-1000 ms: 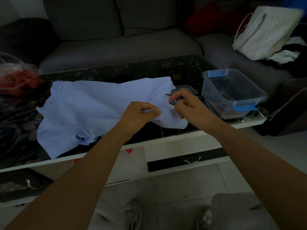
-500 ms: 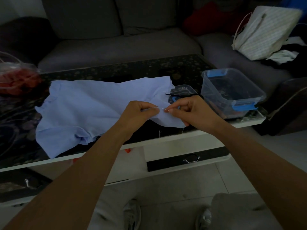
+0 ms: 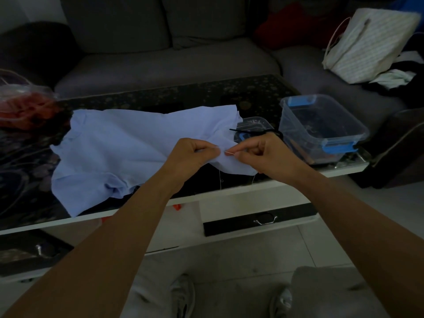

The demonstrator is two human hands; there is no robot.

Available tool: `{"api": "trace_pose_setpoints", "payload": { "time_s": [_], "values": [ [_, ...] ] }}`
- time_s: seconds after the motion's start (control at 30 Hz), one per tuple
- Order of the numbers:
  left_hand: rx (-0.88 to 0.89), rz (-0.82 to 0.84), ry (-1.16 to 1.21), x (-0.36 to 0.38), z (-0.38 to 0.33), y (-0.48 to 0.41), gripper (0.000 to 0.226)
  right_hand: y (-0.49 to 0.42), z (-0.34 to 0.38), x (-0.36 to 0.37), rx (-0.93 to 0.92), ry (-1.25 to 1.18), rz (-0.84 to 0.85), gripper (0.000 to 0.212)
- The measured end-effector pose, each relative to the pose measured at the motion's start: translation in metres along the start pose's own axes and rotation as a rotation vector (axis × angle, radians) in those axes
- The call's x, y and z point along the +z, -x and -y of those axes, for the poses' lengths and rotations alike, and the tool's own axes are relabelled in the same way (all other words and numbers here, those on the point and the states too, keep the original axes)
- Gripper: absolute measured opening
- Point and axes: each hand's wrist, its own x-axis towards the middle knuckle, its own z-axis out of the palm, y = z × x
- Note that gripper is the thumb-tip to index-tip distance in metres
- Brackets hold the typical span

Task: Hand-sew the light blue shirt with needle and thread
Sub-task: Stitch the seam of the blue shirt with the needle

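The light blue shirt (image 3: 128, 148) lies spread on the dark glass table (image 3: 160, 97), one corner hanging over the front edge. My left hand (image 3: 192, 154) pinches a fold of that corner. My right hand (image 3: 266, 154) pinches the thin needle (image 3: 229, 153), whose tip points left at the fold between the two hands. A pale thread (image 3: 220, 177) hangs below the cloth over the table edge.
A clear plastic box with blue clips (image 3: 321, 127) stands at the table's right end, a small clear case with black scissors (image 3: 252, 129) beside it. A red bag (image 3: 20, 106) sits at the left. A grey sofa (image 3: 160, 53) lies behind, drawers (image 3: 259, 220) below.
My right hand came down from near the scissors to the shirt corner and now holds the needle against the fold. My left hand kept its pinch on the cloth.
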Motion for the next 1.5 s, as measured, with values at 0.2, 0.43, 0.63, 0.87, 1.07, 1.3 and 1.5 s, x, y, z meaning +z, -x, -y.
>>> {"api": "trace_pose_setpoints", "payload": {
  "time_s": [0.2,0.43,0.63,0.87,1.07,1.3,1.5],
  "values": [
    [0.008,-0.004,-0.003,0.0,0.001,-0.001,0.008,-0.001,0.001,0.0,0.009,0.0,0.006,0.019],
    [0.04,-0.002,-0.041,0.001,0.003,-0.001,0.009,0.0,0.001,0.001,0.01,0.017,0.022,0.018],
    [0.072,0.0,-0.057,0.002,0.003,-0.001,0.009,-0.001,0.002,0.002,0.044,0.052,0.023,0.016],
    [0.138,0.029,-0.147,0.002,0.004,0.0,0.01,-0.002,0.002,0.006,0.143,0.063,0.111,0.024],
    [0.152,-0.012,-0.239,0.003,0.006,-0.003,0.013,-0.004,0.003,0.008,0.138,0.127,0.079,0.011],
    [0.156,-0.01,-0.252,0.004,0.006,-0.002,0.013,-0.005,0.0,0.016,0.119,0.184,0.032,0.009],
    [0.11,-0.025,-0.221,0.002,0.006,-0.002,0.011,-0.004,0.002,0.01,0.129,0.083,0.039,0.01]
  ]
}}
